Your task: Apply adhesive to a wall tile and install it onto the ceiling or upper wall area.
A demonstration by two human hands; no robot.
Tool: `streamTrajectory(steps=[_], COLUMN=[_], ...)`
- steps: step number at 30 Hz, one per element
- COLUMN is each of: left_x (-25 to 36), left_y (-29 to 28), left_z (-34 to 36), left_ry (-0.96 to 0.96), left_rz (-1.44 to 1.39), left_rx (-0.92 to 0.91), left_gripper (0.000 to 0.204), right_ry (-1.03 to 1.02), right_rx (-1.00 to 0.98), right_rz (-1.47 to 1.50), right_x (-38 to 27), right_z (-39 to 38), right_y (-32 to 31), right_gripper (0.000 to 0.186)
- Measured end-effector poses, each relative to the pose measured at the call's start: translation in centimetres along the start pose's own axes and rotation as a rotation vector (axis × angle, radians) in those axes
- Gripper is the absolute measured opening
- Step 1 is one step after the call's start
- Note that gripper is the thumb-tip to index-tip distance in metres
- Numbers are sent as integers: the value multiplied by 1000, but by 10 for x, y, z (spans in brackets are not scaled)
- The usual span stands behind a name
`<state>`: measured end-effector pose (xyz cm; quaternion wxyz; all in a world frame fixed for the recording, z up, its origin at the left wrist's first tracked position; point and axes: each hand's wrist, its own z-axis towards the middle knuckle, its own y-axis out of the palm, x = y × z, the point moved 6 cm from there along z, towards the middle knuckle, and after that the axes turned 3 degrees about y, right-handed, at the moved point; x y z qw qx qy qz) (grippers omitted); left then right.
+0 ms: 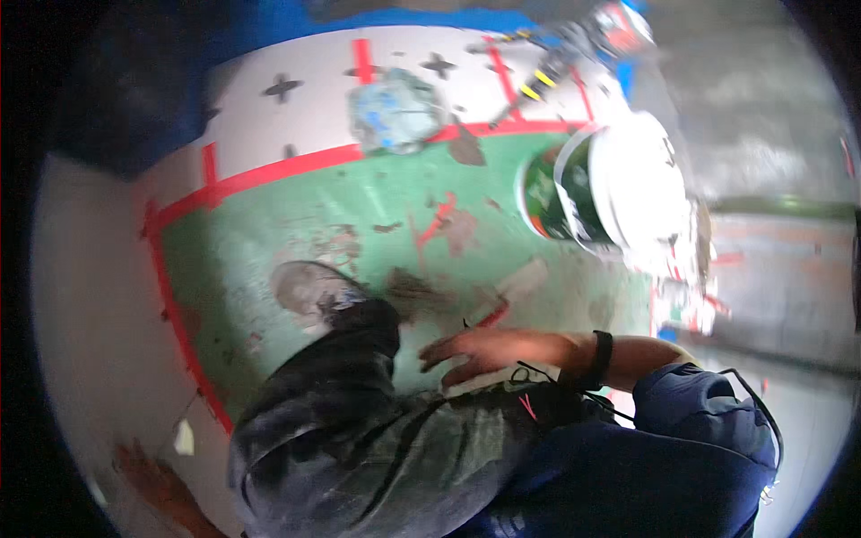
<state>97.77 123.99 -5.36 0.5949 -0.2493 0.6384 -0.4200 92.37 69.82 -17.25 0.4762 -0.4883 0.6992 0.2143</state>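
Note:
My right hand [480,351] reaches across above my bent thigh, with a dark band on its wrist. Its fingers are apart, somewhat blurred, and I see nothing in them. Just beyond it on the green floor [359,202] lies a pale, flat strip [523,282] with a red piece [493,314] at its near end; its kind is unclear. At the lower left, my left hand [148,471] is spread against a grey surface [99,359]; whether it touches is unclear. A small cream-coloured scrap [184,438] is close to it. My dusty shoe [305,285] rests on the green floor.
A green bucket with a white lid [639,179] stands at the right. Red tape [287,168] borders the green floor. Beyond it lie a white strip with black crosses [242,99], a crumpled pale-blue plastic bag [395,109], and a blurred dark tool with yellow bands [543,79].

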Motion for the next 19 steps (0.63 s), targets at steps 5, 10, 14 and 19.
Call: streamTrajectory(steps=[5, 10, 14, 19], left_x=[43, 61, 92, 80], left_y=[-30, -45, -55, -33], left_z=[46, 25, 16, 17], left_ry=[92, 215, 329, 349], left_rz=[339, 608, 669, 665], left_rx=[-206, -198, 12, -181], left_gripper=[46, 49, 49, 61], right_ry=[856, 1277, 1361, 1544], right_rx=[393, 1217, 851, 1341], right_rz=[-266, 222, 327, 555], right_x=[191, 194, 238, 277], right_z=[-233, -382, -383, -348], right_y=[89, 259, 382, 436], right_gripper=[25, 26, 33, 32])
